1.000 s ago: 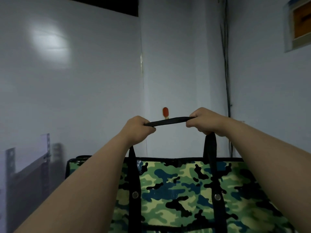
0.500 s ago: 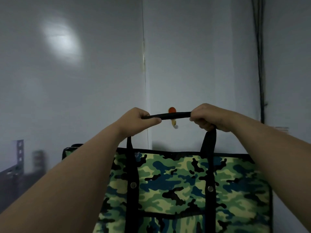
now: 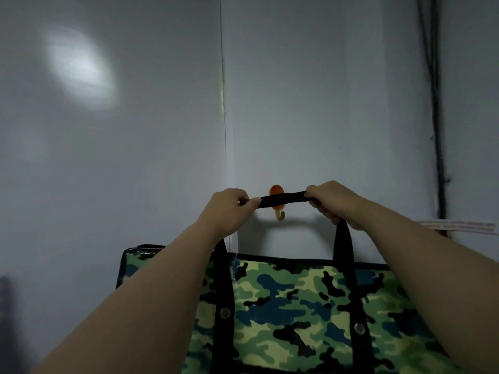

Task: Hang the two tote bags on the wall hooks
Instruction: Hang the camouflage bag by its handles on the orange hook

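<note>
Tote bag (image 3: 297, 306) in camouflage print hangs below your two hands, close to the pale wall (image 3: 135, 157). Your left hand (image 3: 226, 209) and right hand (image 3: 332, 201) are each closed tight around one end of the black strap (image 3: 282, 200), pulling it flat between them. That strap crosses in front of the orange wall hook (image 3: 278, 203), whose curved tip shows just beneath it.

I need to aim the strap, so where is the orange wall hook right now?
In the head view, the orange wall hook sits centre frame on the white wall, directly behind the black strap stretched between both hands.
</note>
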